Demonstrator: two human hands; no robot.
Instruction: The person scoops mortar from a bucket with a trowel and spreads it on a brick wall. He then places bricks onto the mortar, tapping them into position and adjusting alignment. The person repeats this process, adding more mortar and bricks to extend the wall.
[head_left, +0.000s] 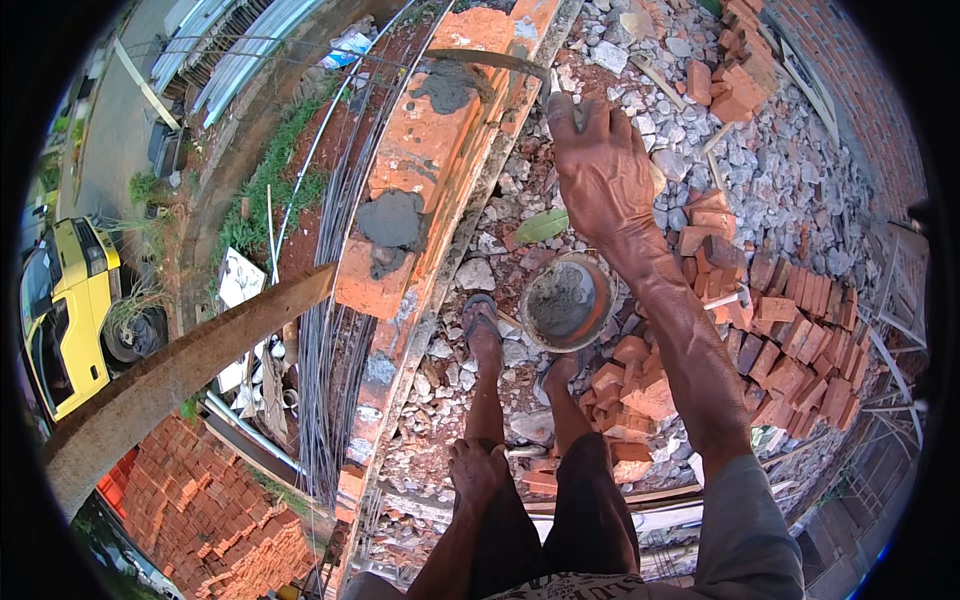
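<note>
My right hand point(602, 165) reaches forward, closed around the handle of a trowel point(485, 60). The trowel's dark blade lies over the top of a low brick wall point(390, 160), touching a dab of grey mortar point(447, 88). A second patch of mortar point(392, 220) sits nearer on the same bricks. My left hand point(477, 468) rests on my left knee with nothing visible in it, fingers laid over the leg. Between my right arm and the wall, a round bucket point(611, 300) with wet mortar inside stands on the rubble near my feet.
A wooden plank point(190, 360) slants up to the wall from the left. Long thin rods point(330, 380) run along its outer side. Broken stone point(760, 180) and piled bricks point(800, 340) cover the ground at right. A yellow truck point(75, 315) stands beyond the wall.
</note>
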